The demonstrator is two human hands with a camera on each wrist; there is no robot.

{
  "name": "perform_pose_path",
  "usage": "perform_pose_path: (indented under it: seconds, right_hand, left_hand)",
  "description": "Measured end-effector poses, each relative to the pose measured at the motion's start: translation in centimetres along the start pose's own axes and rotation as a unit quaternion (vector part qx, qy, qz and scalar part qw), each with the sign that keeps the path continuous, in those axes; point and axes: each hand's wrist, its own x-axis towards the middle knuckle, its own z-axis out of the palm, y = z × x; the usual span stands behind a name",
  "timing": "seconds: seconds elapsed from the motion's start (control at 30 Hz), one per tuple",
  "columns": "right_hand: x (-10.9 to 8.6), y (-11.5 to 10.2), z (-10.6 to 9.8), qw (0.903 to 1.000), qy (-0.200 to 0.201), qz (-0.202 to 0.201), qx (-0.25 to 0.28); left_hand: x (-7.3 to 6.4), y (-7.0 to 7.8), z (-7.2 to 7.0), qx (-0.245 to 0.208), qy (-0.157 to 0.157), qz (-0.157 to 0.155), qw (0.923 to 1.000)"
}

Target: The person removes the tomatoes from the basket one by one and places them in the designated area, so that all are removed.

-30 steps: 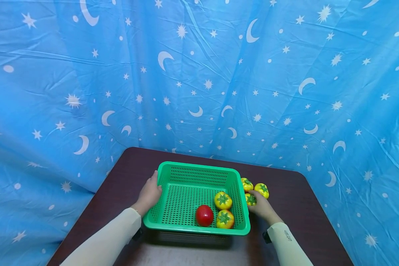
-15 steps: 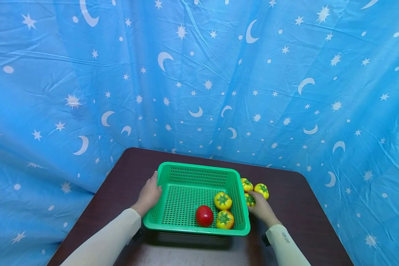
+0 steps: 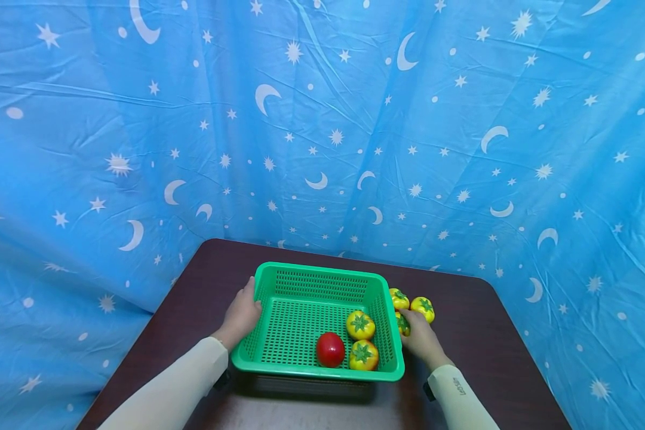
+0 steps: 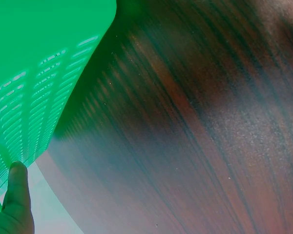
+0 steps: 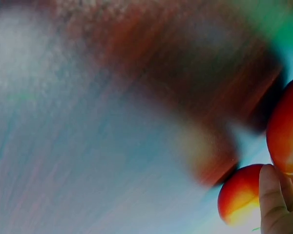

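The right grip (image 3: 422, 339) is holding a round, glossy yellow-red fruit (image 3: 402, 324), its leafy green top facing up, just right of the rectangular plastic green basket (image 3: 290, 322) stretching left-right; the left grip (image 3: 241, 313) is touching the basket, its clasp unclear.

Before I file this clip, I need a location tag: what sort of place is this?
Probably a makeshift indoor filming corner: a blue moon-and-star curtain hangs behind a dark table and a green basket holding red and yellow produce.
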Motion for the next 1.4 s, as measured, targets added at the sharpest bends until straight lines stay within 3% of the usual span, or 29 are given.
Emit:
perform_pose_path:
  seconds: [1.4]
  right_hand:
    - [-0.45,-0.04,0.80,0.9991,0.033,-0.021,-0.015]
  left_hand:
    - [0.00,0.04,-0.04,0.005,0.003,-0.001,1.0000]
